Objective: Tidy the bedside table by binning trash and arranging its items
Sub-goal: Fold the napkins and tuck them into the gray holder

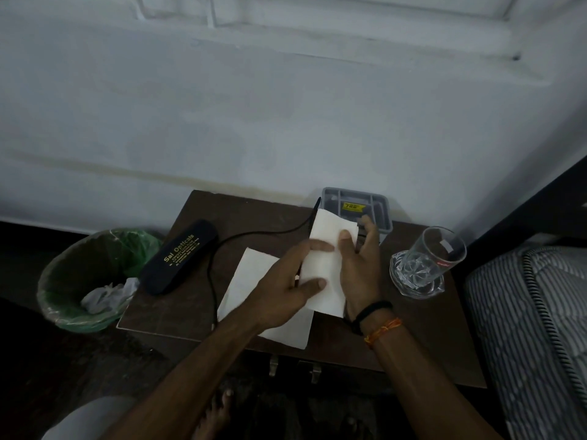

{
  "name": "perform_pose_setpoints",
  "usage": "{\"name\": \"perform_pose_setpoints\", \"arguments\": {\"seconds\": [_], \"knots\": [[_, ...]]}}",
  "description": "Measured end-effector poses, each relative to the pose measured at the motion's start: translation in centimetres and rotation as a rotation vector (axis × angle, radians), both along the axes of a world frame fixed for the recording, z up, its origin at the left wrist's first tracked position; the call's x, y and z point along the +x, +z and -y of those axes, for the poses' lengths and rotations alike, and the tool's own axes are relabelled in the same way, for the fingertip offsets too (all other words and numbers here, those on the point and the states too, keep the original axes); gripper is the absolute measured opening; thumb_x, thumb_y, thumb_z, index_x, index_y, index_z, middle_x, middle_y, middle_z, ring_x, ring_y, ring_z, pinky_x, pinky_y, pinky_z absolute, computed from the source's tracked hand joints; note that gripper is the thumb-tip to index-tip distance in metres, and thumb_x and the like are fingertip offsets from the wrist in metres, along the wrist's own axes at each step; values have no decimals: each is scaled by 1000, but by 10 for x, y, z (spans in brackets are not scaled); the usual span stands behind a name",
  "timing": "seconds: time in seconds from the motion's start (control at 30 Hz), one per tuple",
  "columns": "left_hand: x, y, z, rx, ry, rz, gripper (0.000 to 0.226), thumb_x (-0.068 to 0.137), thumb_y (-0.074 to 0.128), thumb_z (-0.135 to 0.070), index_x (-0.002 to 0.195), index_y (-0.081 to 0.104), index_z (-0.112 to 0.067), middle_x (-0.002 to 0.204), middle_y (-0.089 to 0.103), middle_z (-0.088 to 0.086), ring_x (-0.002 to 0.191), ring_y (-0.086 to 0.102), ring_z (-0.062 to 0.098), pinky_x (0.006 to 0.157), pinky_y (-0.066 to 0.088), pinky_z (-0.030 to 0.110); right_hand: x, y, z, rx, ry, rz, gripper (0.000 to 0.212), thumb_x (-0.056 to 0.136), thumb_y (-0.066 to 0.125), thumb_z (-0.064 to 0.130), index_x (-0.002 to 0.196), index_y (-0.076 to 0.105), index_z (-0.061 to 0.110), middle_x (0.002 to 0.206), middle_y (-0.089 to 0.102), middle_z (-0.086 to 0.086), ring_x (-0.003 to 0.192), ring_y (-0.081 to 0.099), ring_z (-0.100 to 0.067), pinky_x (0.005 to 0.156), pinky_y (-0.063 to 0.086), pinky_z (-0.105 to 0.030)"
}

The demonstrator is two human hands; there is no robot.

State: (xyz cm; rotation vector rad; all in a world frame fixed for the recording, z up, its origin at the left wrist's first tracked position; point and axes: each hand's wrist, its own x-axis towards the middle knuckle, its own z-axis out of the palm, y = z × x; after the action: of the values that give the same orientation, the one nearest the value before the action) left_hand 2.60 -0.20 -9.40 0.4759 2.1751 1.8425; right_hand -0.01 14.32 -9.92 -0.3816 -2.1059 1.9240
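Both hands are up over the middle of the dark wooden surface (197, 300), working one folded white tissue (327, 265) between them. The right hand (360, 265) has the tissue in its grip: its palm lies behind the sheet's right edge and the thumb presses onto the front near the top. The left hand (286, 287) comes in from the other side, with two fingers laid flat across the tissue's face and the thumb pinching it lower down, so it is clasped from both sides and held lifted clear of the surface, tilted with its upper corner toward the wall.

Beneath the left forearm a second white tissue (251, 281) lies flat on the surface, partly covered by the arm. To its left sits a black spectacle case (179, 257) with gold lettering, set at a slant, and a black cable (222, 246) loops between the case and the flat tissue. A grey compartment tray (381, 206) stands at the back edge, just behind the right hand. A clear glass (428, 260) stands to the right, near the bed's striped mattress (533, 312). Off the surface's left side is a bin (63, 281) with a green liner, crumpled white paper (104, 296) inside it.
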Motion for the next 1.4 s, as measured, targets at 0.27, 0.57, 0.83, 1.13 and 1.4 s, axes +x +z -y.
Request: {"name": "perform_pose_setpoints", "arguments": {"seconds": [0.27, 0.57, 0.83, 1.13, 1.4], "knots": [[4, -4, -3, -45, -64, 55, 70, 77, 74, -16, 133, 40, -39, 138, 45, -12, 126, 48, 13, 100, 51, 38, 7, 0, 0, 179, 139, -95, 36, 106, 40, 16, 140, 52, 21, 143, 52, 12, 132, 44, 3, 114, 35, -25], [2, -3, -4, 10, 40, 103, 73, 78, 75, -6, 135, 38, -35, 135, 44, -9, 122, 48, 9, 95, 53, 30, 4, 9, -9, -134, 246, 145, 85, 92, 67, 27, 155, 12, 36, 145, 53, -4, 120, 60, -16, 93, 55, -36], [-20, 9, -3, 110, 157, 121, 49, 91, 54, 4, 126, 57, -31, 132, 54, -5, 112, 59, 14, 89, 58, 38, 1, 18, -34, -6, 426, 32, 67, 81, 75, -1, 133, 45, 29, 111, 73, -10, 99, 71, -27, 81, 60, -43], [-81, 39, -20, 124, 166, -54, 39, 82, 61, 6, 110, 59, -21, 123, 61, 1, 110, 61, 23, 78, 60, 49, -29, 38, -52, -119, 410, 147, 62, 81, 77, 3, 136, 51, 14, 114, 73, -7, 102, 72, -25, 83, 61, -43], [-134, 55, -46, 119, 214, -154, 40, 75, 69, -2, 105, 63, -27, 121, 64, -2, 104, 64, 26, 77, 59, 54, -69, 54, -76, -4, 400, 118, 37, 83, 75, 5, 119, 65, 3, 99, 75, -13, 76, 74, -19, 60, 59, -25]]}}
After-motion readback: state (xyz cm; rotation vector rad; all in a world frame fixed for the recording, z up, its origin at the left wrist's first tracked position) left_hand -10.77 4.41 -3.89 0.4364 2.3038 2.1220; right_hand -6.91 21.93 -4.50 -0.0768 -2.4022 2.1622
